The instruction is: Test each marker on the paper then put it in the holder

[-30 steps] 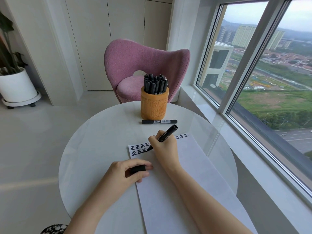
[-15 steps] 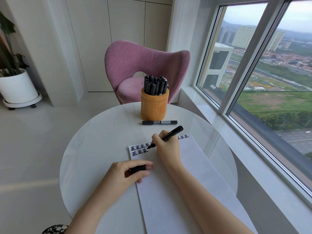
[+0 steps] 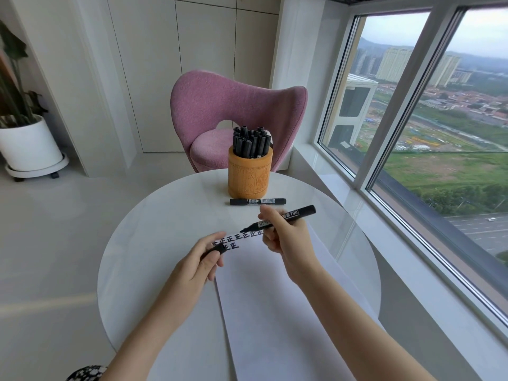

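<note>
Right hand [image 3: 286, 237] held above the paper [image 3: 275, 298], thumb and fingers pinching an uncapped black marker [image 3: 291, 215], tip pointing left at a row of black characters along the sheet's far edge. Left hand [image 3: 200, 262] over the sheet's far left corner, fingertips pinching the black cap [image 3: 217, 250]. Beyond the paper, a second capped marker [image 3: 257, 201] lying flat on the round white table [image 3: 154, 243], just in front of the carved wooden holder [image 3: 250, 174], itself packed with upright black markers [image 3: 251, 144]. Behind the table, a pink chair [image 3: 233, 105]; at right, a large window [image 3: 439, 133].
</note>
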